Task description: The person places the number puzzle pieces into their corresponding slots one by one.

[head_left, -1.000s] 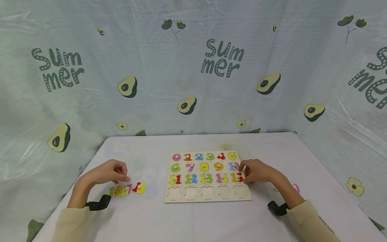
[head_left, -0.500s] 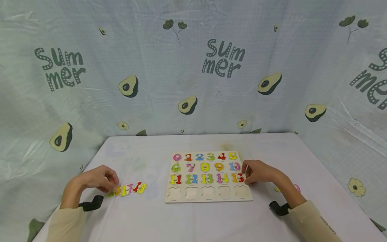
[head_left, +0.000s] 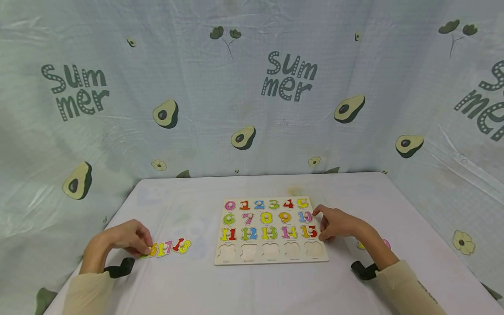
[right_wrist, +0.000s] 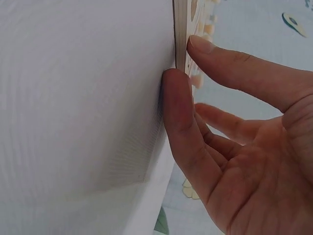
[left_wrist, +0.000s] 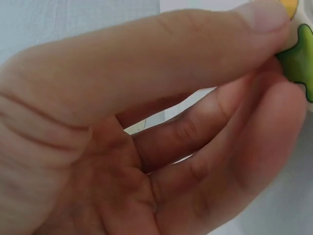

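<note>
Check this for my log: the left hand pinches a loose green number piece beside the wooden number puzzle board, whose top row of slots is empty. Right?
Not quite. The head view shows the wooden number puzzle board's bottom row empty, not the top. The left hand does pinch the loose green number piece.

A white table (head_left: pixel 256 288) stands in front of a pale blue cloth wall (head_left: pixel 220 122) (it has avocado pictures and the word "Summer" on it). The light is soft.
</note>
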`<state>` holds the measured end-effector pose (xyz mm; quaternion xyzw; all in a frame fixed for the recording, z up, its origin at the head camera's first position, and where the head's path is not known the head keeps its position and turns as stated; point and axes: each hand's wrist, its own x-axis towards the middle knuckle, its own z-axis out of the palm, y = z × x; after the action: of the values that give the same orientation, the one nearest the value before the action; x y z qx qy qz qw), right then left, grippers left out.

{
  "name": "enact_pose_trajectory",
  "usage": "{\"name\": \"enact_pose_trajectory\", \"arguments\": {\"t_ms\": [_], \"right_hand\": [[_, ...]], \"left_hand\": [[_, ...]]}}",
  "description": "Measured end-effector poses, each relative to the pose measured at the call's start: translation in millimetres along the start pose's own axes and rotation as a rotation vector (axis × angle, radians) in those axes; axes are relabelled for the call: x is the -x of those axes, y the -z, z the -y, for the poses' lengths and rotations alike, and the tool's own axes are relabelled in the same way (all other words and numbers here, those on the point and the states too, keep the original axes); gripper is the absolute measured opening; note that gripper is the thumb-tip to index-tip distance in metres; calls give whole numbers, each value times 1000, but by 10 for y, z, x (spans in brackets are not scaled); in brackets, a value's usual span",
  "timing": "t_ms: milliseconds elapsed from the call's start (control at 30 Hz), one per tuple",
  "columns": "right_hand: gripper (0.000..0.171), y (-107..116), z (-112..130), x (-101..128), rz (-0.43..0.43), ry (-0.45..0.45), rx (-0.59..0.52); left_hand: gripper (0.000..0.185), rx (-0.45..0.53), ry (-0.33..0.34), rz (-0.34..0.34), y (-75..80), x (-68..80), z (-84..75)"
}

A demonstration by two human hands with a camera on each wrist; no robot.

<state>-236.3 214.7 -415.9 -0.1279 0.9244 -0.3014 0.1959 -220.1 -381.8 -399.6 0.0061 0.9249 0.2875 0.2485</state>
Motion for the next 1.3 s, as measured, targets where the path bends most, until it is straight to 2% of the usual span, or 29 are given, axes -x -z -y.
{"name": "enact_pose_trajectory", "arguments": {"t_ms": [133, 333, 533, 700, 833, 1000, 1167, 1300], "right_hand": [[77, 3, -2, 9, 7, 0, 14], [74, -11, -19, -2, 14, 10, 20], [74, -10, -28, -12, 5, 4, 27], [74, -5, -40, -12, 7, 8, 22], [75, -5, -44, -13, 5, 7, 15], [75, -12, -50, -3, 12, 24, 10], [75, -9, -52, 4, 14, 33, 1], [75, -7, -42, 8, 15, 31, 2]], "left_hand": [[13, -10, 2, -7, -1, -10, -2], [13, -22, -15, -12, 5, 26, -18], [13, -32, -12, -47, 9, 88, -62], [12, -38, -43, -64, 28, 117, -112], [12, -28, -93, -67, 41, 133, -194], [12, 5, -201, -54, 23, 131, -306], [11, 35, -338, -43, -55, 85, -428], [8, 31, -409, -63, -161, 33, -582]]}}
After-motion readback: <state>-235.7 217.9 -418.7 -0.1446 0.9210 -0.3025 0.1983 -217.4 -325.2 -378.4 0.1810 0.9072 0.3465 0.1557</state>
